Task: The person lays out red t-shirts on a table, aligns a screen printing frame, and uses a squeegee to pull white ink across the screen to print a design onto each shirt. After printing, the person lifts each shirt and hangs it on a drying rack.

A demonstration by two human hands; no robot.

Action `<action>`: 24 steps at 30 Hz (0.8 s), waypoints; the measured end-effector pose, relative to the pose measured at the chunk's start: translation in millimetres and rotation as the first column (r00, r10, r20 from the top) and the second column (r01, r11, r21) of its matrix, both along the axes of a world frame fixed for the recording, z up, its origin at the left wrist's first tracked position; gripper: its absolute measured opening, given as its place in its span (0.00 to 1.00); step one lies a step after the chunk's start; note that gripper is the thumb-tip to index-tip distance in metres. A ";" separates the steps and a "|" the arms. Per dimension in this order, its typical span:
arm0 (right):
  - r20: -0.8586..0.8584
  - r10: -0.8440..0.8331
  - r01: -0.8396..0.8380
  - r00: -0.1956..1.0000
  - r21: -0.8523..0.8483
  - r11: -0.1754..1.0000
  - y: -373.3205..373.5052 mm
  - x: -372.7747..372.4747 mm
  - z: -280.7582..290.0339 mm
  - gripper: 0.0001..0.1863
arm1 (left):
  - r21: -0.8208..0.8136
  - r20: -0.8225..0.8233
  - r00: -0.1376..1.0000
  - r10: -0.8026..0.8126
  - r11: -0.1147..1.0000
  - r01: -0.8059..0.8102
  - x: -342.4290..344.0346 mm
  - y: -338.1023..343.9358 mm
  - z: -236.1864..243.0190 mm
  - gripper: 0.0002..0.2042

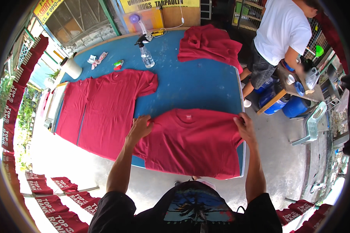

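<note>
- Red T-shirt [192,141], lower centre of the frame: I see it lying front-down or front-up, I cannot tell which, with the collar toward the top and the hem hanging over the near edge of the blue table [194,83].
- Left hand [140,126]: fingers closed, pinching the cloth at the shirt's left shoulder and sleeve; I judge this grip holds the fabric taut.
- Right hand [245,126]: closed on the right shoulder seam, right at the table's right edge, so the two hands spread the shirt across its width.
- Second red shirt [107,110], left of centre: laid flat, just beside the held shirt at the left hand, overlapping a third flat shirt [72,108] further left.
- Heap of red cloth [208,44], upper centre: crumpled, well apart from the hands.
- Spray bottle [146,54] and white jug [72,68], upper left: upright, near the table's far rim.
- Open room: bare blue surface between the held shirt and the heap; little margin on the right.
- Person in a white shirt [282,29], upper right: bent over a separate bench, apart from my hands.
</note>
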State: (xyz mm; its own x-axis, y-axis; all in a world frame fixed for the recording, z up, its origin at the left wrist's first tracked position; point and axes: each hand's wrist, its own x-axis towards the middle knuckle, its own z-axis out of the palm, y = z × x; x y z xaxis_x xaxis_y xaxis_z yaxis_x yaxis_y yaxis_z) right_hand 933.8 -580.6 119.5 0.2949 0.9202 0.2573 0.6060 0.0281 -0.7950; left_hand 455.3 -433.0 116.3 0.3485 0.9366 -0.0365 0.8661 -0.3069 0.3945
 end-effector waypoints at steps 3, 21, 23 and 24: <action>-0.122 -0.043 0.047 0.992 0.027 0.999 -96.1 -17.7 43.5 0.07 | -0.024 0.293 0.956 -0.010 1.000 0.018 -36.1 -68.3 53.9 0.08; -0.247 -0.348 0.422 0.904 0.638 0.644 -236.9 -39.5 247.5 0.14 | 0.577 0.750 0.639 -0.170 0.641 -0.507 -89.6 -171.1 255.4 0.10; -0.193 -0.335 0.378 0.922 0.638 0.671 -194.9 -15.3 274.7 0.12 | 0.647 0.709 0.683 -0.175 0.546 -0.532 -71.5 -130.4 276.8 0.11; -0.065 -0.305 0.268 0.950 0.673 0.689 -169.0 -2.6 283.8 0.10 | 0.654 0.698 0.689 -0.194 0.564 -0.504 -61.6 -107.3 284.6 0.11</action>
State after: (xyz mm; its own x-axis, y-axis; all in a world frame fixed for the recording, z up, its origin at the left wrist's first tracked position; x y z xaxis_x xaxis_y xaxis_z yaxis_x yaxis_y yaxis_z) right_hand 931.2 -749.7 403.3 0.4854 0.3753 0.7896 0.7107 0.3567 -0.6064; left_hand 393.7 -540.3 400.9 -0.2125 0.4899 0.8455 0.5463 -0.6578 0.5184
